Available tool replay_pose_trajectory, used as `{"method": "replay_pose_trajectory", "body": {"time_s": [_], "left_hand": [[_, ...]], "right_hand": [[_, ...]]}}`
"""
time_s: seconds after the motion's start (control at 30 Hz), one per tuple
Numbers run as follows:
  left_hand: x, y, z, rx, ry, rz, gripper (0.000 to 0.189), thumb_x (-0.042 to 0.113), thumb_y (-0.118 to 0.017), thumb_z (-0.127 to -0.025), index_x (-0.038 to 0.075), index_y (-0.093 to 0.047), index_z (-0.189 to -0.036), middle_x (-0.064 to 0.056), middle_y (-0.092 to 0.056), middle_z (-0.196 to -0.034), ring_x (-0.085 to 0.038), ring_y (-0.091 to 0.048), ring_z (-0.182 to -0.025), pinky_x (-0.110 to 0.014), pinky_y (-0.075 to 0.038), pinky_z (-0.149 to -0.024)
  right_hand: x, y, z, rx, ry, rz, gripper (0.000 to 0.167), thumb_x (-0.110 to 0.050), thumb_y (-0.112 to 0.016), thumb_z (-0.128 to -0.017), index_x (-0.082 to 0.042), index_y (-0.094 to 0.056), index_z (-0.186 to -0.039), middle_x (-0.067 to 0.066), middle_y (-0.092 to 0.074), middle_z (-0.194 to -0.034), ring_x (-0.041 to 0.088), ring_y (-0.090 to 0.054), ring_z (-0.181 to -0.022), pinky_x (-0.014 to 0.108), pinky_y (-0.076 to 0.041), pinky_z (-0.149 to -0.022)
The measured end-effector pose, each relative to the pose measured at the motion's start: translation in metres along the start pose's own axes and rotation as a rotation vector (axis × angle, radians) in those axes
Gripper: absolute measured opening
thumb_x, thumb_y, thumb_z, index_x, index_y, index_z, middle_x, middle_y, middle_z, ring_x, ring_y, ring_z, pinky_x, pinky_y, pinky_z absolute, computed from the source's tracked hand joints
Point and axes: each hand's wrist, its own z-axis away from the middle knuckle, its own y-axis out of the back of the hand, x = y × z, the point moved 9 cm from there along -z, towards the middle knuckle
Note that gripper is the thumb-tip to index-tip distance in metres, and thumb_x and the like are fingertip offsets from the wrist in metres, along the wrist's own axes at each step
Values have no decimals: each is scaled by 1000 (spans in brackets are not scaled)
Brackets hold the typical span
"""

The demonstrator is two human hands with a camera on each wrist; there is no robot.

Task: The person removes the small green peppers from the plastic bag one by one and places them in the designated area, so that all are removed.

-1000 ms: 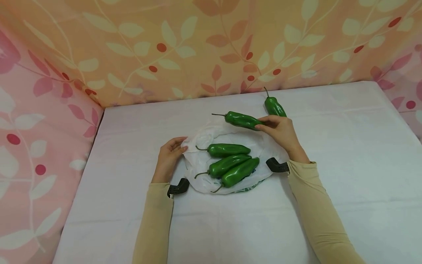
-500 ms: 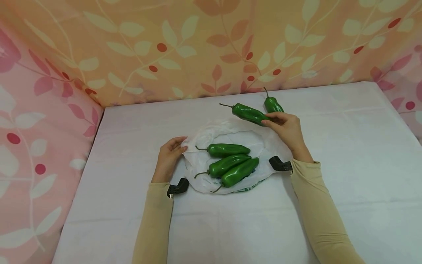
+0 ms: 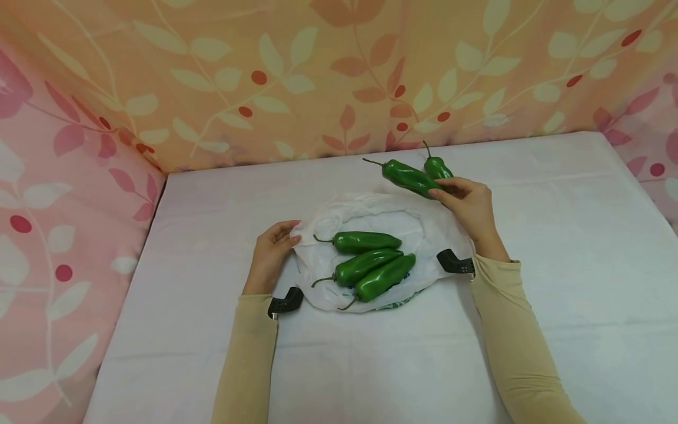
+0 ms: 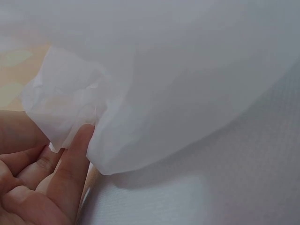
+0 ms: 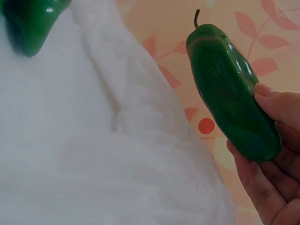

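Observation:
A white plastic bag [image 3: 429, 227] lies opened out in the middle of the table, with three green chili peppers [image 3: 366, 242] on it, their stems toward the left. The left hand [image 3: 269, 253] pinches the bag's left edge; in the left wrist view the thumb and fingers grip a crumpled fold of the plastic [image 4: 65, 103]. Beyond the bag's far right side, the right hand [image 3: 468, 209] holds another green pepper [image 5: 229, 93] by its lower end, stem pointing away to the left. Partly hidden behind this hand is one more green pepper [image 3: 437, 168] near the table's far edge.
A white cloth [image 3: 402, 371] covers the table. Floral curtains hang behind it [image 3: 296, 76] and along the left side [image 3: 58, 235]. A black wrist camera [image 3: 455, 262] on the right arm overlaps the bag's right side in the head view.
The right hand has moved right and slightly away with its pepper, from over the bag's far edge toward the pepper at the back. The left hand keeps its place on the bag.

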Motion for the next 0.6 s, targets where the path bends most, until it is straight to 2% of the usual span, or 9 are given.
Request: {"method": "replay_pose_trajectory", "body": {"time_s": [0.1,0.23,0.43,0.6], "left_hand": [[-1,0,0,1,4,2,37,-6,-60,-88,-7,-54,-125,-21,-54,-125,-20,-55,-110,-20,-46,-87],[-2,0,-1,4,4,5,37,-6,-60,-88,-7,-54,-125,-21,-54,-124,-20,-55,-110,-20,-46,-87],[-1,0,-1,4,1,6,37,-6,-60,-88,-7,-54,-124,-20,-55,-124,-19,-55,-109,-21,-46,-86],[-1,0,0,0,-2,11,37,-6,-59,-88,-8,-54,-125,-21,-55,-124,-18,-56,-108,-20,-46,-86]], "right_hand": [[3,4,-1,19,-13,-9,24,3,-72,-81,14,-66,-100,-11,-63,-81,-6,-57,-69,9,-46,-63],[13,8,-4,46,-17,-14,23,2,-72,-81,14,-66,-100,-15,-62,-81,-7,-57,-69,8,-45,-64],[41,15,-10,94,-46,-7,25,-1,-73,-80,12,-68,-102,-14,-62,-84,-4,-58,-72,9,-47,-66],[49,23,-10,146,-74,13,28,-9,-76,-80,8,-69,-102,-14,-64,-83,-2,-60,-73,11,-47,-66]]}}
